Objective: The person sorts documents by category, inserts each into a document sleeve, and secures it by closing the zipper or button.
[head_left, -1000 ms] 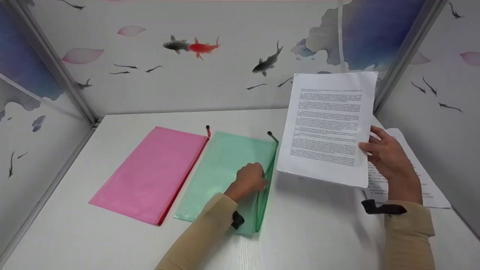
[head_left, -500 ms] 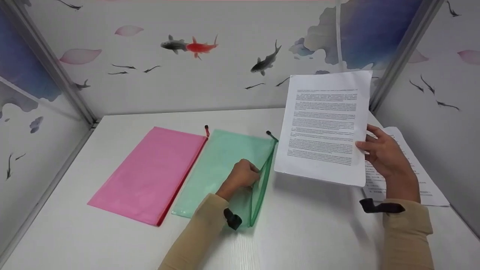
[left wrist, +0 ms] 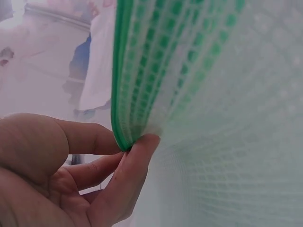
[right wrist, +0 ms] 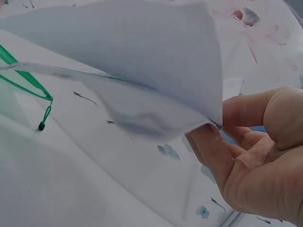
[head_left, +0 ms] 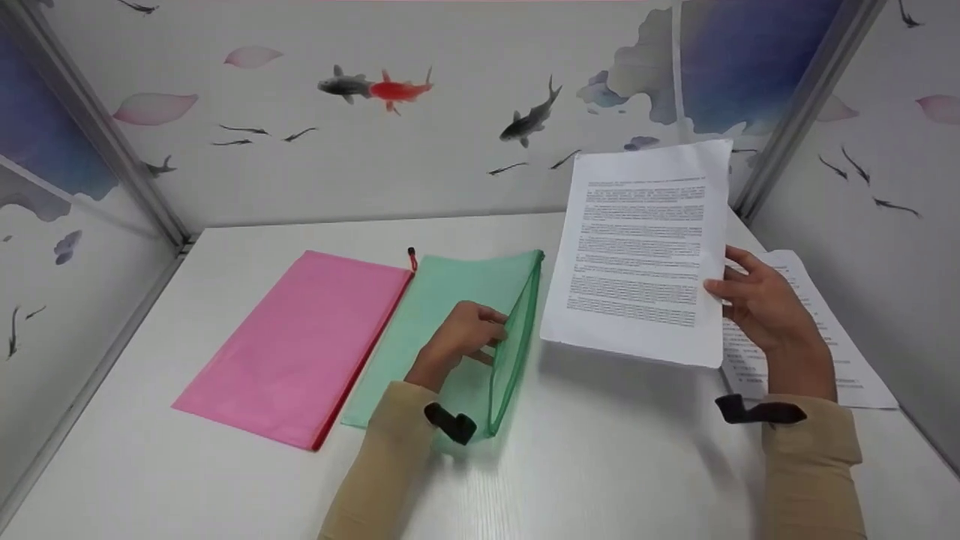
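Observation:
My left hand [head_left: 469, 334] pinches the upper edge of a green mesh zipper pouch [head_left: 465, 277] between thumb and fingers, lifting it so the pouch's mouth gapes on the right side. Close up in the left wrist view, the thumb and fingertips grip the green zipper edge [left wrist: 118, 94]. My right hand [head_left: 772, 304] holds printed paper sheets [head_left: 637, 255] by their right edge, raised above the table to the right of the pouch. In the right wrist view the sheets [right wrist: 156, 52] bend between thumb and fingers; the pouch's zipper pull [right wrist: 42, 125] hangs at the left.
A pink zipper pouch [head_left: 300, 345] with a red zipper lies flat on the white table [head_left: 600, 465], left of the green one. More printed paper [head_left: 847, 367] lies at the right, partly behind my right wrist. Patterned walls [head_left: 262, 180] enclose the table on the back and sides.
My left hand has drawn the pouch's upper edge up and leftward, so the mouth is wider. The sheets in my right hand have shifted slightly left in view.

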### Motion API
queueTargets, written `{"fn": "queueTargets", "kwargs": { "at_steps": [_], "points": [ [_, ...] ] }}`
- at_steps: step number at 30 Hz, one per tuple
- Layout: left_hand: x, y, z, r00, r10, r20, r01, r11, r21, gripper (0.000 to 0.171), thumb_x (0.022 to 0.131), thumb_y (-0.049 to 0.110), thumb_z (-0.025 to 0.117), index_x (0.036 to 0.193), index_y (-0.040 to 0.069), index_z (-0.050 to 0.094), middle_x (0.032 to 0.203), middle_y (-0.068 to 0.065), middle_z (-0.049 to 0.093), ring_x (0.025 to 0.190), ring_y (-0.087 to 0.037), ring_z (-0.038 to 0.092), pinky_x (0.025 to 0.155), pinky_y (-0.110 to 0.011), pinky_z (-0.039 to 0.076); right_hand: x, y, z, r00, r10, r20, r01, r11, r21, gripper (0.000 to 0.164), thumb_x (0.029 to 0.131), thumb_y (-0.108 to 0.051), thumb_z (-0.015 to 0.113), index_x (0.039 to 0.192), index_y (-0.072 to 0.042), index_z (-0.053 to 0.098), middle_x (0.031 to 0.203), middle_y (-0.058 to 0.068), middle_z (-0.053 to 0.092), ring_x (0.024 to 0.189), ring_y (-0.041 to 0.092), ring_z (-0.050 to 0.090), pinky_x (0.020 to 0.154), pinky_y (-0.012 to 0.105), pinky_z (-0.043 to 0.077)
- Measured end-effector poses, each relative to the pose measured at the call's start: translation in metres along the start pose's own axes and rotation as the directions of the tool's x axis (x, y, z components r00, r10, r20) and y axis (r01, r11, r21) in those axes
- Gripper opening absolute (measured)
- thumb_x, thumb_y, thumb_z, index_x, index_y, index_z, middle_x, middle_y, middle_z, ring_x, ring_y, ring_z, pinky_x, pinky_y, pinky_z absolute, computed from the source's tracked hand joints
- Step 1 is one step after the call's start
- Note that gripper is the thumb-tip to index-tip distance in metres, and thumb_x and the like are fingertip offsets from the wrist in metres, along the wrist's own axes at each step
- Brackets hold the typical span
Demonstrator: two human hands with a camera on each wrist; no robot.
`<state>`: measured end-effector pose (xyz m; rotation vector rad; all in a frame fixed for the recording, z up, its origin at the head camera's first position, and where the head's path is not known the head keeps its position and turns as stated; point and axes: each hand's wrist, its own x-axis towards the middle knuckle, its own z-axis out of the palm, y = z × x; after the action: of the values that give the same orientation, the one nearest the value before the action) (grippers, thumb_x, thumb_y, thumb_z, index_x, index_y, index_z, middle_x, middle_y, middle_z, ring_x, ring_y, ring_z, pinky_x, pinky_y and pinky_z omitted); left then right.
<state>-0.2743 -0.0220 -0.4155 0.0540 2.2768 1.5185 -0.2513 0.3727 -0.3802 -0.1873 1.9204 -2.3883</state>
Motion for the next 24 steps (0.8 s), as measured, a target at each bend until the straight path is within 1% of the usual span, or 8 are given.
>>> {"fn": "queueTargets", "kwargs": {
  "at_steps": [4,6,11,13,17,21,24],
  "points": [
    [-0.002,0.003,-0.007,1.000,-0.017,-0.007,0.017,1.000,-0.016,0.030,0.096,0.013,0.063,0.124,0.004,0.068,0.111,-0.011,0.068,0.095,-0.021,0.067,0.073,-0.033,0.063,0.001,0.001,0.002,0.999,0.033,0.025,-0.033,0.999,-0.002,0.067,0.097,0.005,0.058,0.153,-0.010,0.025,0.121,-0.002,0.069,0.102,0.016,0.073,0.078,0.030,0.063],
    [-0.003,0.004,-0.010,1.000,-0.012,-0.006,0.012,1.000,-0.029,0.031,0.096,0.013,0.063,0.125,0.005,0.068,0.112,-0.011,0.069,0.096,-0.021,0.067,0.074,-0.033,0.063,0.001,0.001,0.004,0.999,0.047,0.027,-0.047,0.999,-0.006,0.067,0.097,0.006,0.058,0.153,-0.010,0.024,0.121,-0.001,0.069,0.102,0.016,0.073,0.078,0.030,0.063],
    [-0.004,0.005,-0.019,1.000,0.019,0.008,-0.018,0.996,-0.083,0.032,0.096,0.014,0.064,0.127,0.006,0.067,0.114,-0.011,0.069,0.100,-0.022,0.068,0.075,-0.034,0.063,0.002,0.000,0.009,0.996,0.088,0.032,-0.089,0.995,0.031,0.069,0.097,0.006,0.057,0.154,-0.011,0.023,0.121,-0.001,0.069,0.102,0.018,0.073,0.079,0.032,0.063],
    [-0.005,0.005,-0.022,1.000,0.027,0.013,-0.026,0.994,-0.106,0.033,0.096,0.014,0.065,0.128,0.006,0.066,0.116,-0.011,0.068,0.102,-0.023,0.068,0.077,-0.035,0.063,0.004,0.000,0.012,0.993,0.105,0.056,-0.108,0.993,0.051,0.068,0.098,0.006,0.055,0.154,-0.011,0.021,0.123,0.000,0.068,0.104,0.018,0.073,0.080,0.032,0.063],
    [-0.005,0.003,-0.029,0.999,0.047,0.014,-0.045,0.988,-0.147,0.035,0.097,0.014,0.064,0.131,0.005,0.064,0.120,-0.012,0.067,0.108,-0.025,0.068,0.081,-0.037,0.063,0.009,0.003,0.021,0.984,0.134,0.114,-0.141,0.988,0.056,0.069,0.099,0.005,0.052,0.156,-0.009,0.015,0.127,0.000,0.066,0.109,0.018,0.071,0.085,0.032,0.062],
    [-0.006,0.003,-0.034,0.997,0.076,-0.003,-0.076,0.983,-0.167,0.036,0.098,0.015,0.062,0.132,0.004,0.062,0.122,-0.012,0.067,0.109,-0.025,0.069,0.083,-0.039,0.063,0.013,0.005,0.029,0.979,0.168,0.119,-0.179,0.980,0.088,0.069,0.099,0.006,0.052,0.156,-0.009,0.016,0.127,0.000,0.066,0.111,0.017,0.071,0.088,0.031,0.061],
    [-0.006,0.005,-0.036,0.995,0.096,-0.034,-0.100,0.977,-0.186,0.037,0.098,0.015,0.062,0.133,0.005,0.062,0.122,-0.012,0.067,0.108,-0.025,0.070,0.083,-0.039,0.063,0.013,0.005,0.032,0.975,0.185,0.121,-0.200,0.972,0.128,0.066,0.099,0.008,0.051,0.154,-0.010,0.019,0.126,0.000,0.067,0.110,0.018,0.071,0.087,0.031,0.061]
  ]
}}
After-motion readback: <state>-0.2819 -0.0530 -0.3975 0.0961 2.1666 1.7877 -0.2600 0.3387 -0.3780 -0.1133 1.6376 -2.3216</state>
